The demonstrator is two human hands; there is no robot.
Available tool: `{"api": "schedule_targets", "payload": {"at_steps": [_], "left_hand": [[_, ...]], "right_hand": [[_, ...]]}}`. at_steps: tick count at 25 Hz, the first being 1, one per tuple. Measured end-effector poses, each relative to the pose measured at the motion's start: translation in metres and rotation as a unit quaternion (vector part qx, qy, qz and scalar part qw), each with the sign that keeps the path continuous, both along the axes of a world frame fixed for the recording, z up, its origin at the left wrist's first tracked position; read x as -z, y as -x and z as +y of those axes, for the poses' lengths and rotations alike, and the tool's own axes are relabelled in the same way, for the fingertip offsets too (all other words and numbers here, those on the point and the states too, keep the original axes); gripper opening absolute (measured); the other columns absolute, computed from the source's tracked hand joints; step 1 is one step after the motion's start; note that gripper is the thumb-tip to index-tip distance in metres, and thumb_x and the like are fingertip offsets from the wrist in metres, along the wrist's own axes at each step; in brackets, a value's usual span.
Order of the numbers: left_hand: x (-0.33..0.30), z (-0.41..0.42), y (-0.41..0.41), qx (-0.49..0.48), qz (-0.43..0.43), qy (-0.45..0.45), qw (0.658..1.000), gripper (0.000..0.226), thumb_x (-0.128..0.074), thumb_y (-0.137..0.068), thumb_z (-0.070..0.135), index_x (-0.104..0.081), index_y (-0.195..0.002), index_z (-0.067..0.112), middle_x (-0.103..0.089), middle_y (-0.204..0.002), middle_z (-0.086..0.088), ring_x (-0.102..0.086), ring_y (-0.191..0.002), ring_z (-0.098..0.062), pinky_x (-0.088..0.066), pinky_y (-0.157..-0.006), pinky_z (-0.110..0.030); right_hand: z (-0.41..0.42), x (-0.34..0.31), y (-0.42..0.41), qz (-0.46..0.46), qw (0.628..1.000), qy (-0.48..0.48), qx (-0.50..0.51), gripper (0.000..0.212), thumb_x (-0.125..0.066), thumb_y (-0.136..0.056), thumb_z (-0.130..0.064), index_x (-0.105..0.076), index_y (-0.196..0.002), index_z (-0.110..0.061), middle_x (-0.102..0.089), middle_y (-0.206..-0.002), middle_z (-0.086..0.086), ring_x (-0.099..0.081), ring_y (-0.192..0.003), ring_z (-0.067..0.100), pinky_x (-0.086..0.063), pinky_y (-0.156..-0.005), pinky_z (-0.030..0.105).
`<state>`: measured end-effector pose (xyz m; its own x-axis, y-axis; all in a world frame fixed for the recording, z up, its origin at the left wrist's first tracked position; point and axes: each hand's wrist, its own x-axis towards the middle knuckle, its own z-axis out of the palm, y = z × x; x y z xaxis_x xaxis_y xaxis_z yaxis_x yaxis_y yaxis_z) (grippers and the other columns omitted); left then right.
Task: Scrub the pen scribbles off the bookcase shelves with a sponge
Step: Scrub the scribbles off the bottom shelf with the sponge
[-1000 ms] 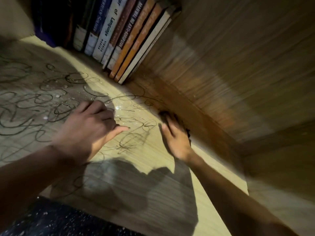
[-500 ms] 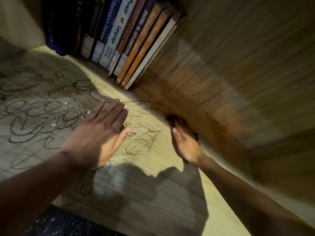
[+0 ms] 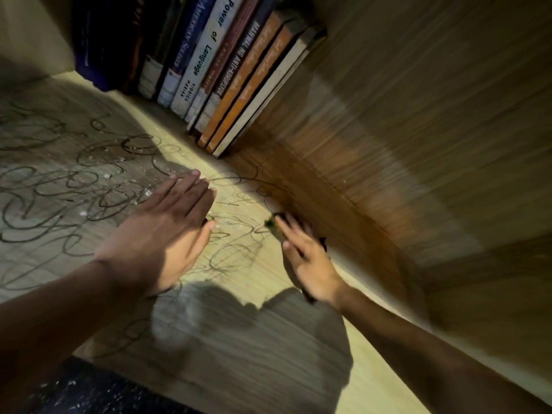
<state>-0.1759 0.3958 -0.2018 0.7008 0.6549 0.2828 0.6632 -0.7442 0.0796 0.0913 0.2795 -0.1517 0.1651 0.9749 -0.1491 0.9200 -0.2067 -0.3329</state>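
Observation:
Black pen scribbles point(image 3: 74, 186) loop across the light wooden shelf point(image 3: 268, 339), mostly on its left half, with white crumbs among them. My left hand point(image 3: 161, 231) lies flat on the shelf over the scribbles, fingers straight and together. My right hand point(image 3: 304, 258) presses down on a dark sponge point(image 3: 271, 225) in the corner where the shelf meets the side wall. Its fingers look stretched out over the sponge, and they are blurred. Only a green tip and a dark edge of the sponge show around the hand.
A row of several books point(image 3: 215, 70) stands at the back of the shelf, leaning right. The brown wooden side wall point(image 3: 418, 144) closes the right side. A dark speckled floor point(image 3: 89, 392) shows below the shelf's front edge.
My left hand's fingers have uncurled and now lie flat on the shelf. My right hand has kept rubbing the sponge along the corner by the side wall.

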Motion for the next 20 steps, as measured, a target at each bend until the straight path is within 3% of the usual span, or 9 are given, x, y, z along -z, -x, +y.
{"api": "schedule_targets", "payload": {"at_steps": [2, 4, 6, 8, 11, 13, 15, 17, 20], "left_hand": [[-0.005, -0.001, 0.001, 0.000, 0.006, 0.003, 1.000, 0.085, -0.059, -0.086, 0.034, -0.011, -0.151, 0.006, -0.010, -0.159, -0.015, -0.008, -0.148, -0.027, 0.014, -0.118, -0.035], [-0.010, -0.001, -0.001, -0.004, -0.033, 0.005, 0.999, 0.072, -0.052, -0.090, 0.034, -0.021, -0.148, 0.004, -0.025, -0.155, -0.018, -0.020, -0.145, -0.030, 0.007, -0.117, -0.033], [-0.010, -0.001, -0.006, -0.002, -0.043, -0.008, 0.999, 0.069, -0.040, -0.096, 0.036, -0.010, -0.150, 0.006, -0.010, -0.158, -0.015, -0.005, -0.148, -0.028, 0.013, -0.115, -0.033], [-0.005, 0.000, -0.007, 0.013, -0.071, 0.004, 0.997, 0.064, -0.025, -0.100, 0.039, 0.000, -0.150, 0.009, 0.003, -0.157, -0.012, 0.005, -0.148, -0.025, 0.016, -0.114, -0.033], [-0.010, -0.002, -0.005, 0.008, -0.107, 0.045, 0.993, 0.062, -0.025, -0.098, 0.042, -0.024, -0.148, 0.007, -0.024, -0.155, -0.014, -0.017, -0.147, -0.026, -0.011, -0.116, -0.036], [-0.012, -0.002, -0.003, 0.011, -0.113, 0.039, 0.993, 0.062, -0.027, -0.097, 0.039, -0.034, -0.146, 0.002, -0.035, -0.150, -0.017, -0.023, -0.144, -0.027, -0.016, -0.115, -0.039], [-0.014, -0.002, -0.005, 0.021, -0.113, 0.054, 0.992, 0.060, -0.028, -0.096, 0.036, -0.040, -0.143, 0.000, -0.045, -0.144, -0.019, -0.027, -0.143, -0.027, -0.017, -0.114, -0.040], [-0.015, -0.002, -0.004, 0.024, -0.100, 0.064, 0.993, 0.060, -0.027, -0.096, 0.036, -0.039, -0.143, 0.001, -0.047, -0.143, -0.019, -0.026, -0.144, -0.027, -0.016, -0.115, -0.039], [-0.015, -0.001, -0.005, 0.025, -0.096, 0.055, 0.994, 0.060, -0.029, -0.094, 0.034, -0.041, -0.142, -0.001, -0.052, -0.139, -0.020, -0.031, -0.142, -0.030, -0.017, -0.114, -0.040]], "right_hand": [[-0.016, -0.013, -0.010, 0.030, 0.999, 0.014, -0.040, 0.043, -0.033, -0.103, -0.037, -0.023, -0.142, -0.052, -0.015, -0.158, -0.017, 0.000, -0.147, 0.006, 0.002, -0.118, 0.027], [0.009, -0.013, -0.035, 0.016, 0.999, 0.025, 0.018, 0.044, -0.034, -0.104, -0.024, -0.024, -0.145, -0.039, -0.017, -0.158, -0.007, -0.008, -0.148, 0.014, -0.005, -0.114, 0.021], [0.055, -0.009, -0.051, -0.035, 0.988, 0.022, 0.151, 0.046, -0.031, -0.105, -0.021, -0.022, -0.149, -0.034, -0.012, -0.160, -0.005, -0.005, -0.148, 0.019, -0.006, -0.117, 0.029], [0.080, -0.005, -0.034, -0.081, 0.980, 0.012, 0.183, 0.048, -0.029, -0.104, -0.024, -0.021, -0.150, -0.035, -0.009, -0.161, -0.005, -0.004, -0.148, 0.021, -0.007, -0.120, 0.040], [0.038, 0.000, 0.001, -0.008, 0.999, 0.008, 0.049, 0.046, -0.031, -0.104, -0.029, -0.023, -0.149, -0.037, -0.012, -0.160, -0.007, -0.002, -0.149, 0.017, 0.000, -0.121, 0.039], [-0.008, -0.013, 0.007, 0.033, 0.998, 0.009, -0.053, 0.044, -0.036, -0.103, -0.030, -0.030, -0.146, -0.039, -0.017, -0.157, -0.014, -0.002, -0.147, 0.008, 0.004, -0.119, 0.027], [-0.004, -0.018, -0.021, 0.002, 0.997, -0.022, -0.075, 0.044, -0.041, -0.102, -0.017, -0.039, -0.144, -0.029, -0.021, -0.155, -0.010, -0.006, -0.145, 0.004, -0.002, -0.117, 0.016], [0.039, -0.012, -0.043, -0.068, 0.996, -0.026, 0.042, 0.048, -0.039, -0.102, -0.013, -0.032, -0.147, -0.028, -0.015, -0.157, -0.005, -0.006, -0.146, 0.012, -0.003, -0.115, 0.016], [0.087, -0.003, -0.020, -0.073, 0.986, 0.007, 0.152, 0.052, -0.032, -0.103, -0.014, -0.021, -0.150, -0.033, -0.007, -0.160, -0.005, -0.001, -0.148, 0.019, -0.002, -0.120, 0.037]]}}
